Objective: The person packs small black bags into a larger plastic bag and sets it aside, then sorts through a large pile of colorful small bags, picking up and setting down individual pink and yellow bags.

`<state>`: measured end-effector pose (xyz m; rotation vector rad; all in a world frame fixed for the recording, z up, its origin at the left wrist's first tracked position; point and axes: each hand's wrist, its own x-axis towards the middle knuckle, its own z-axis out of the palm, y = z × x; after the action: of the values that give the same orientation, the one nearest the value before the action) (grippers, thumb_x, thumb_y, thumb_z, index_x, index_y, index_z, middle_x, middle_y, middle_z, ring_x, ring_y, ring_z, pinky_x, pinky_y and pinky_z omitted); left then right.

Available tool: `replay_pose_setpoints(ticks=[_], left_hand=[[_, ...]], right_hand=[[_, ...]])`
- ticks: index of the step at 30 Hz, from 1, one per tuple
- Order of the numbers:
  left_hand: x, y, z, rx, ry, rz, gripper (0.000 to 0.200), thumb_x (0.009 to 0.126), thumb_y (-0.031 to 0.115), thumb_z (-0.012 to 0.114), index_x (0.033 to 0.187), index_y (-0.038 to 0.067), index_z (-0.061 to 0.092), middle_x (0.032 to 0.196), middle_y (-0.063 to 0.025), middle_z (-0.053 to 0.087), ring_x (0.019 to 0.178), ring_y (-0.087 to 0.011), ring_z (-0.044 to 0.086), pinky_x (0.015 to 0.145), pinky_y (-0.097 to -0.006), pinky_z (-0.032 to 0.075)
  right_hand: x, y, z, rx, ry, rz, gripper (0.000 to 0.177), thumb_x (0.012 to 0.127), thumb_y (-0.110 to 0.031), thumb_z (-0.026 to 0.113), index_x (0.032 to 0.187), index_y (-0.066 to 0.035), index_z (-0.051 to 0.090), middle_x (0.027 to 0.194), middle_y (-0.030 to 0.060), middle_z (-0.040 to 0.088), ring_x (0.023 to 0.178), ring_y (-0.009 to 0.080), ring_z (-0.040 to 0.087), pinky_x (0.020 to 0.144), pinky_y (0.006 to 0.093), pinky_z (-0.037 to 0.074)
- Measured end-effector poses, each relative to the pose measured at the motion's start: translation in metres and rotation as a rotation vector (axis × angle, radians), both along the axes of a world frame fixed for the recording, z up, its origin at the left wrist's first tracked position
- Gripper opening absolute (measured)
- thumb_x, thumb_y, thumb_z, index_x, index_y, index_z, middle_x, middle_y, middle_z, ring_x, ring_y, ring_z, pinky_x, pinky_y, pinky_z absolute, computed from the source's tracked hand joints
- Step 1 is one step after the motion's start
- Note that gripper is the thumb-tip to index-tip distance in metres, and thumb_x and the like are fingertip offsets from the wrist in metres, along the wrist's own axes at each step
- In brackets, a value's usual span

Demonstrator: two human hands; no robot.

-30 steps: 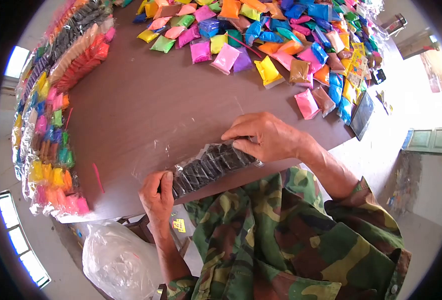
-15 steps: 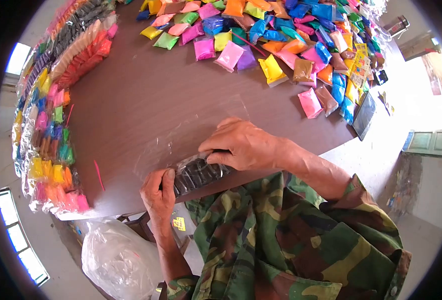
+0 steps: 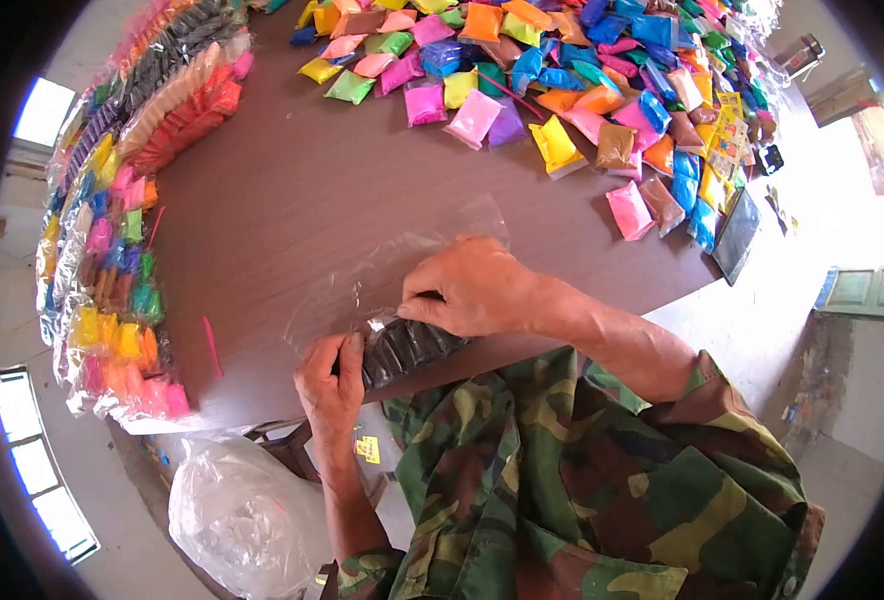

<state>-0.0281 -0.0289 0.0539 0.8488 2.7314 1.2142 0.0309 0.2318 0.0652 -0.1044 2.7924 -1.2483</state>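
A clear plastic bag holding a row of black packets [image 3: 410, 350] lies at the near edge of the brown table [image 3: 292, 210]. My left hand [image 3: 330, 380] pinches the bag's left end between thumb and fingers. Over the right part of the row is my right hand [image 3: 477, 288], thumb and fingers pressed together on the bag's clear film. Loose film [image 3: 402, 250] spreads on the tabletop beyond both hands.
Colorful packets [image 3: 474, 118] are heaped at the back and right. Filled bags in rows [image 3: 177, 130] line the left edge. A pink strip [image 3: 212, 346], a dark flat object [image 3: 736, 236] and a large clear bag [image 3: 242, 510] below the table also show.
The view has shifted slightly, so the table items appear a little further right. My right hand has moved slightly left relative to the black packets, and the loose film stands out more.
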Motion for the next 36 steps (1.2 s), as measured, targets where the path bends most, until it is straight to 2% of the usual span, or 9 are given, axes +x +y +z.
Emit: replay_pose_setpoints(ticks=[6,9,12,15,18,21,25,32,36], left_hand=[[-0.003,0.003,0.008,-0.033,-0.075,0.010,0.014,0.100,0.011,0.075,0.096,-0.002,0.075,0.080,-0.0155,0.070,0.070,-0.0261,0.065,0.067,-0.0394,0.051],[-0.004,0.002,0.007,-0.040,-0.099,0.011,0.014,0.100,0.011,0.075,0.096,-0.002,0.075,0.079,-0.0159,0.071,0.068,-0.0266,0.065,0.067,-0.0392,0.051],[-0.004,0.002,0.001,-0.013,-0.083,0.010,0.013,0.099,0.010,0.075,0.096,-0.002,0.075,0.079,-0.0167,0.071,0.068,-0.0279,0.066,0.066,-0.0392,0.051],[-0.003,0.003,0.001,-0.009,-0.043,0.005,0.012,0.099,0.009,0.075,0.096,-0.002,0.075,0.081,-0.0176,0.071,0.069,-0.0296,0.068,0.067,-0.0395,0.052],[-0.003,0.004,0.006,-0.032,-0.026,-0.013,0.011,0.099,0.009,0.075,0.096,-0.001,0.075,0.082,-0.0179,0.071,0.070,-0.0307,0.069,0.068,-0.0399,0.053],[-0.003,0.004,0.005,-0.026,-0.023,-0.015,0.011,0.099,0.010,0.074,0.096,-0.001,0.075,0.082,-0.0180,0.071,0.070,-0.0310,0.068,0.067,-0.0405,0.052],[-0.004,0.002,0.003,-0.032,-0.019,-0.010,0.014,0.100,0.012,0.074,0.096,-0.001,0.075,0.081,-0.0179,0.070,0.069,-0.0303,0.066,0.066,-0.0409,0.051],[-0.008,0.005,0.013,-0.066,-0.144,0.038,0.023,0.102,0.021,0.076,0.098,-0.001,0.075,0.078,-0.0168,0.070,0.068,-0.0237,0.063,0.066,-0.0388,0.051],[-0.011,0.006,0.014,-0.033,-0.122,0.101,0.025,0.101,0.024,0.078,0.098,-0.001,0.076,0.080,-0.0165,0.073,0.070,-0.0205,0.066,0.067,-0.0363,0.052]], right_hand=[[-0.007,-0.003,0.008,0.035,-0.106,-0.080,0.023,0.094,-0.032,0.069,0.086,-0.012,0.078,0.084,0.0103,0.077,0.083,0.0389,0.073,0.078,0.0526,0.057],[-0.008,-0.005,0.017,0.091,-0.151,-0.087,0.017,0.092,-0.026,0.068,0.088,-0.013,0.078,0.087,0.0112,0.077,0.087,0.0391,0.073,0.083,0.0506,0.056],[0.000,-0.014,0.011,0.192,0.104,-0.062,0.011,0.089,-0.021,0.069,0.093,-0.014,0.076,0.099,0.0078,0.078,0.100,0.0342,0.073,0.093,0.0481,0.053],[0.014,-0.025,0.011,0.206,0.528,-0.064,0.019,0.088,-0.017,0.068,0.104,-0.011,0.075,0.115,0.0057,0.074,0.116,0.0287,0.069,0.103,0.0466,0.049],[0.036,-0.050,0.016,0.279,0.619,0.039,0.034,0.089,-0.018,0.067,0.120,-0.005,0.072,0.130,0.0075,0.068,0.128,0.0260,0.063,0.109,0.0465,0.046],[0.044,-0.058,0.001,0.457,0.624,0.027,0.045,0.088,-0.024,0.067,0.126,-0.001,0.071,0.134,0.0113,0.065,0.131,0.0274,0.059,0.116,0.0475,0.042],[0.049,-0.056,-0.003,0.368,0.530,-0.012,0.054,0.087,-0.025,0.072,0.134,0.002,0.067,0.141,0.0146,0.062,0.138,0.0300,0.054,0.119,0.0481,0.040],[0.047,-0.056,-0.010,0.436,0.456,0.038,0.075,0.081,-0.038,0.084,0.144,-0.005,0.061,0.148,0.0114,0.060,0.141,0.0290,0.055,0.120,0.0486,0.039],[0.046,-0.057,-0.014,0.499,0.473,0.020,0.077,0.080,-0.040,0.084,0.146,-0.006,0.059,0.147,0.0103,0.061,0.139,0.0278,0.056,0.120,0.0481,0.039]])
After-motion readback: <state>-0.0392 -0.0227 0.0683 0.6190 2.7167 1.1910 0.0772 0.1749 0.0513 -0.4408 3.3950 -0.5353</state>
